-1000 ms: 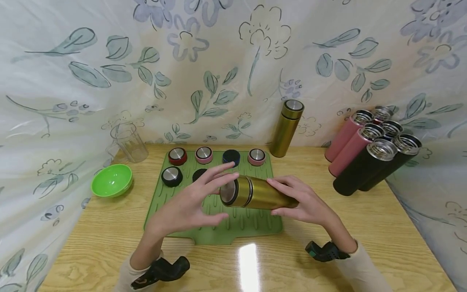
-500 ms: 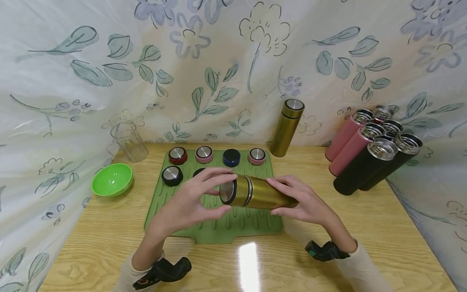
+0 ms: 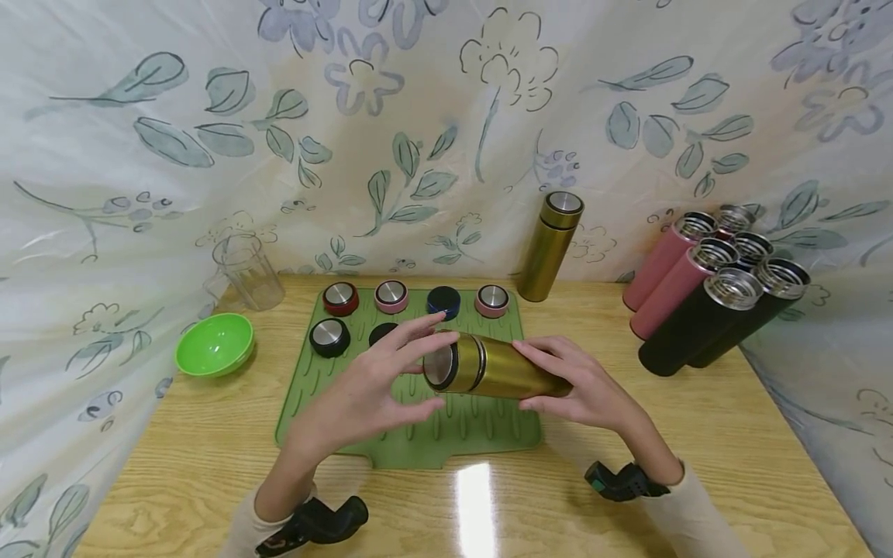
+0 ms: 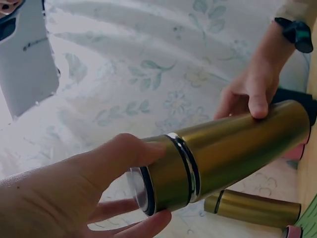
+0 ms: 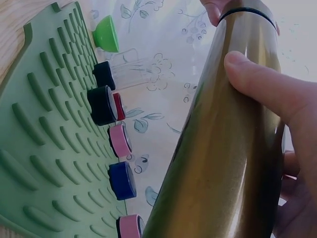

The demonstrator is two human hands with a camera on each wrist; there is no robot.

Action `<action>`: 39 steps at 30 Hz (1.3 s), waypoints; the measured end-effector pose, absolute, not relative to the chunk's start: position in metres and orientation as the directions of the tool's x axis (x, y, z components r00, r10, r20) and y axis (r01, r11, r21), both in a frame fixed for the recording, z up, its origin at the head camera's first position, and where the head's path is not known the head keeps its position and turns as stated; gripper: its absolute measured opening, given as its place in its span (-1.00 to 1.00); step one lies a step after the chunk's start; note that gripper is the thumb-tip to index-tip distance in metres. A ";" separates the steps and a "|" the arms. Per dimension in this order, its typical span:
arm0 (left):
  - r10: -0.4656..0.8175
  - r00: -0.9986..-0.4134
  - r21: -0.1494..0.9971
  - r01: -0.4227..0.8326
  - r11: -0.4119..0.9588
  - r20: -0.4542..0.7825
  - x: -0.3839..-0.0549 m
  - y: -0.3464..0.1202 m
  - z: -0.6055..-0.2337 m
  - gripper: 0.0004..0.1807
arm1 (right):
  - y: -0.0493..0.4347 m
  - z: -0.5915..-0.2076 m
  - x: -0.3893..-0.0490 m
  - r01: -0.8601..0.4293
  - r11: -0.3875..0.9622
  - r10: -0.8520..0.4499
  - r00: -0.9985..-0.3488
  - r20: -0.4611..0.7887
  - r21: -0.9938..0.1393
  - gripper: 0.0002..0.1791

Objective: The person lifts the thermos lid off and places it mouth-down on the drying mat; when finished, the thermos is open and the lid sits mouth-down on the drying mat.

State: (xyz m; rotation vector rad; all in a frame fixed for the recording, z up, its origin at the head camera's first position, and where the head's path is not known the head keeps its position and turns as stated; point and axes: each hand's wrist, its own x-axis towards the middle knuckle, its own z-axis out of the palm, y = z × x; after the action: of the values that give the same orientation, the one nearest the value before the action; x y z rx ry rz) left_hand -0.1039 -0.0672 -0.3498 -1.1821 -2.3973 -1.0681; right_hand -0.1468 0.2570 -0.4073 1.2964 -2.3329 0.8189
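A gold thermos bottle [image 3: 519,370] is held on its side above the green mat, its gold lid [image 3: 463,363] with silver end toward the left. My right hand [image 3: 579,380] grips the body near its base, thumb along one side in the right wrist view. Around the lid my left hand [image 3: 370,380] is spread, thumb below and fingers above; the thumb looks slightly apart from the lid in the head view. In the left wrist view the thumb overlaps the lid [image 4: 168,173], and contact cannot be told. A silver ring shows at the seam between lid and body.
Several loose lids, such as a red one [image 3: 340,298] and a black one [image 3: 329,337], sit on the green mat [image 3: 474,426]. A second gold bottle [image 3: 551,248] stands behind. Lidless bottles [image 3: 698,318] cluster at right; a green bowl [image 3: 215,345] and clear jug [image 3: 249,271] are at left.
Half a second ago the left thumb and fingers closed in on the lid; now they are spread wider again, as one second ago. The right hand and bottle have hardly moved.
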 end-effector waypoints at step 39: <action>0.226 -0.907 0.704 0.419 0.573 0.355 -0.112 -0.067 -0.351 -0.29 | 0.260 -0.405 -0.144 -0.711 0.498 -0.479 -0.702 0.527 -0.496 0.01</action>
State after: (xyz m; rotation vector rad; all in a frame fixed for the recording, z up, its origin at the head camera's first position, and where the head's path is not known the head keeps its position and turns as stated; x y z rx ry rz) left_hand -0.1124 -0.0667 -0.3507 -0.5377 -2.5802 -1.2437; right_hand -0.1436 0.2598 -0.4054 0.9985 -2.4255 1.0230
